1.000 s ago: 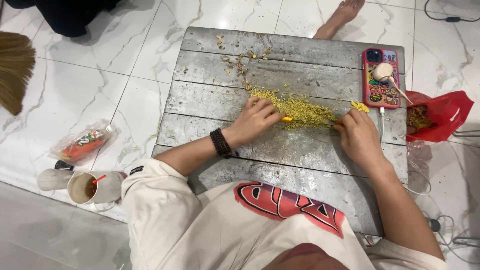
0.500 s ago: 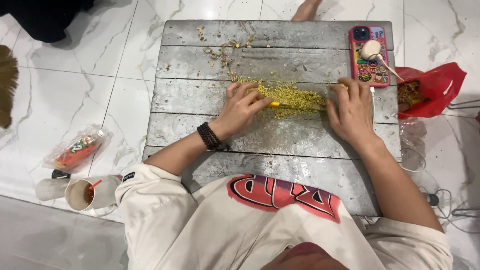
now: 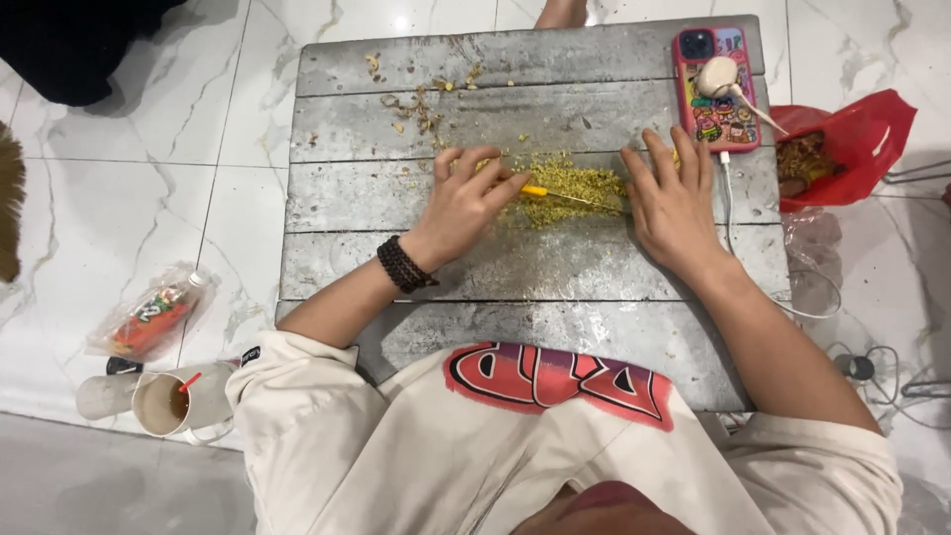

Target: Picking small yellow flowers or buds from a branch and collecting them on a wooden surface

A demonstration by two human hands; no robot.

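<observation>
While the left hand (image 3: 474,203) pinches the yellow-handled tool (image 3: 555,193) and the right hand (image 3: 672,203) lies spread at 3 o'clock, the yellow-green pile (image 3: 570,183) mid-board (image 3: 535,267) may scatter if swept hard.

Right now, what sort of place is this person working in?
Probably a home floor used as a work spot: a low grey wooden board on white marble-look tiles, a phone charging on it, a drink cup and a red bag alongside.
</observation>
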